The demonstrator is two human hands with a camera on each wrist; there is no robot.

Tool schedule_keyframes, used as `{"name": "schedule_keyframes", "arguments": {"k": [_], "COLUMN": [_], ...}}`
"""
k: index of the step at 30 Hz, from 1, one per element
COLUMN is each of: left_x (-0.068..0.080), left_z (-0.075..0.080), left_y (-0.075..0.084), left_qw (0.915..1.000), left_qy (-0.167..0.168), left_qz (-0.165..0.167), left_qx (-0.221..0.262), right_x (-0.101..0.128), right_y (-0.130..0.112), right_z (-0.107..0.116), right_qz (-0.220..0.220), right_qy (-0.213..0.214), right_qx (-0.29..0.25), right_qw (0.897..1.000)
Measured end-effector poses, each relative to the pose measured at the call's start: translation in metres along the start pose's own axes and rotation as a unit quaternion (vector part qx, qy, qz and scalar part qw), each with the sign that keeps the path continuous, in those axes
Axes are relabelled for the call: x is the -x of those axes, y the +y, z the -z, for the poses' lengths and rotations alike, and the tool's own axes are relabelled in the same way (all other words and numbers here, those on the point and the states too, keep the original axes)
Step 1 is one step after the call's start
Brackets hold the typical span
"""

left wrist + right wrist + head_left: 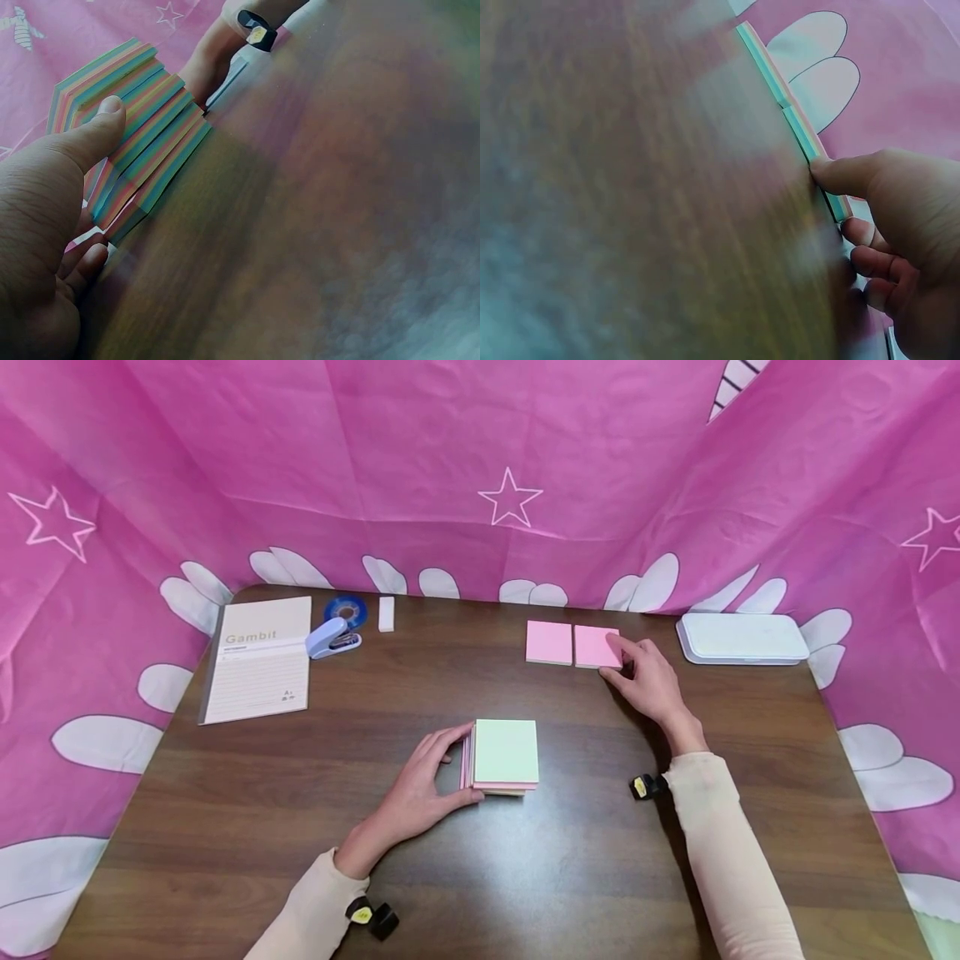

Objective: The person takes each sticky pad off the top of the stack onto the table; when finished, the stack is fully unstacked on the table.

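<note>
A tall stack of sticky note pads (pixel 506 752), pale green on top, stands at the middle of the table. My left hand (pixel 416 793) grips its left side, the thumb at the near face and the fingers towards the back. Striped coloured edges of the stack (pixel 150 127) show in the left wrist view, some layers unevenly set. Farther back, two pink-topped sticky note pads lie side by side. My right hand (pixel 651 683) pinches the right pink pad (pixel 595 647) at its right end, with the thumb on its near edge (pixel 801 133). The left pink pad (pixel 548 642) lies untouched beside it.
At the back left are a notebook (pixel 258 672), a lilac stapler (pixel 327 637), a blue tape roll (pixel 333 609) and a white eraser (pixel 386 614). A white case (pixel 742 637) lies at the back right. A pink curtain (pixel 420 468) hangs along the table's far edge.
</note>
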State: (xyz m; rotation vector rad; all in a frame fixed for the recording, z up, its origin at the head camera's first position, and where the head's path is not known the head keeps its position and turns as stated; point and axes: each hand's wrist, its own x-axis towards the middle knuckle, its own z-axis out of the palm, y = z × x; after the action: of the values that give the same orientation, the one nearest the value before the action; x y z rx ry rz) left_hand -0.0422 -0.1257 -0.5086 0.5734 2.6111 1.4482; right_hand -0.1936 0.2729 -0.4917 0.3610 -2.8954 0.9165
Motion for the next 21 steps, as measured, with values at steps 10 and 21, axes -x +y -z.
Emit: {"name": "schedule_keyframes", "arguments": {"k": [10,21], "left_x": [0.0,0.001], "left_z": [0.001,0.0], "left_y": [0.001,0.001], "left_qw": [1.0,1.0], "left_qy": [0.002,0.005], "left_qz": [-0.004,-0.007], "left_qx": [0.001,-0.005], "right_x": [0.025,0.066], "right_y": [-0.008,-0.084], "right_z": [0.005,0.007], "right_qz": [0.044,0.133], "right_qy": [0.049,0.082], "right_qx": [-0.017,-0.082], "right_qw": [0.998,0.984]}}
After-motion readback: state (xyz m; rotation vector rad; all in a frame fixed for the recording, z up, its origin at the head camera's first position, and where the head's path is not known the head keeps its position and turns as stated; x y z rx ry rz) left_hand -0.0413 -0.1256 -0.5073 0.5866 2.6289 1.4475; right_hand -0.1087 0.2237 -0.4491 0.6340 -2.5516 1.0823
